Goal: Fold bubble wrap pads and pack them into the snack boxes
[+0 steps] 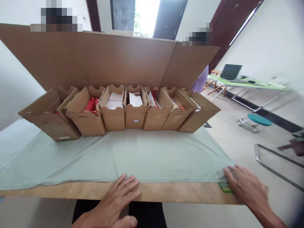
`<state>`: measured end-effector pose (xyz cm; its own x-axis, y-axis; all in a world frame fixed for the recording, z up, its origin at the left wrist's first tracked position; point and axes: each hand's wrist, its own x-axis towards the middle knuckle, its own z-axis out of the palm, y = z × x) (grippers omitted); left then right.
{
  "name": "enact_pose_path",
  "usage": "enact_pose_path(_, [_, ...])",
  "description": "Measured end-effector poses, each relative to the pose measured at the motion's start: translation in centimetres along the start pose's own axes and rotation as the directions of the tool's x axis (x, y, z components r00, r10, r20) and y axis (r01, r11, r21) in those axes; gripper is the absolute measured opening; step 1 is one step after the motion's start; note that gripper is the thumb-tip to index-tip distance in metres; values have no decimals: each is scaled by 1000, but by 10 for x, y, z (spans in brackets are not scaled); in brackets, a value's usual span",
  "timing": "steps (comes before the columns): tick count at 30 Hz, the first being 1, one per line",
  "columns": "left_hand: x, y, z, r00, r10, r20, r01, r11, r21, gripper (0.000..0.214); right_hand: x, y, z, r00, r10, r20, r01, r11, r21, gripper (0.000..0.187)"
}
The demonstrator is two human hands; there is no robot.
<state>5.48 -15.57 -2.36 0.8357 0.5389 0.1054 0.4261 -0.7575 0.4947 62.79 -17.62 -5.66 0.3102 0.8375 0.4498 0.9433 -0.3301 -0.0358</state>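
My left hand [118, 198] lies flat with fingers stretched out on the near wooden edge of the table [180, 192], fingertips touching the pale green cloth [133, 155]. My right hand [245, 185] rests open on the table's near right corner, fingertips on the cloth's corner, beside a small green tag [225, 187]. Neither hand holds anything. At the far side of the cloth stands a row of several open cardboard boxes [114, 110] with red and white packets inside.
A big cardboard sheet [99, 57] stands upright behind the boxes. People stand behind it, mostly hidden. To the right are a green table with a laptop [231, 71], a teal stool [258, 120] and metal chair legs [273, 161] on the floor.
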Motion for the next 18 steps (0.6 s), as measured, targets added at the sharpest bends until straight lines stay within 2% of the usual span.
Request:
enact_pose_path(1, [-3, -2, -7, 1000, -27, -11, 27, 998, -61, 61, 0, -14, -11, 1000, 15, -9, -15, 1000, 24, 38])
enact_pose_path(4, [7, -12, -31, 986, -105, -129, 79, 979, -188, 42, 10, -76, -42, 993, -118, 3, 114, 972, 207, 32])
enact_pose_path(6, [32, -22, -43, 968, -130, -217, 85, 975, -207, 37, 29, -114, -62, 981, -190, -38, 192, 931, 310, 29])
enact_pose_path(8, [66, -34, -49, 952, -135, -274, 81, 977, -198, 34, 56, -138, -81, 966, -239, -97, 258, 895, 364, 26])
enact_pose_path(10, [102, -49, -44, 941, -152, -302, 103, 980, -172, 34, 91, -148, -99, 957, -243, -161, 288, 874, 391, 24])
enact_pose_path(13, [138, -74, -19, 935, -126, -331, 112, 992, -61, 31, 159, -146, -119, 968, -175, -182, 237, 875, 422, 25])
enact_pose_path(15, [146, -87, 1, 933, -80, -351, 98, 995, 32, 29, 209, -144, -125, 988, -128, -91, 153, 915, 373, 30])
enact_pose_path(16, [146, -91, 9, 930, -61, -362, 92, 993, 68, 29, 232, -143, -126, 992, -125, 9, 116, 942, 314, 34])
enact_pose_path(18, [143, -96, 20, 924, -38, -381, 87, 990, 111, 30, 274, -145, -122, 955, -156, 252, 97, 968, 232, 32])
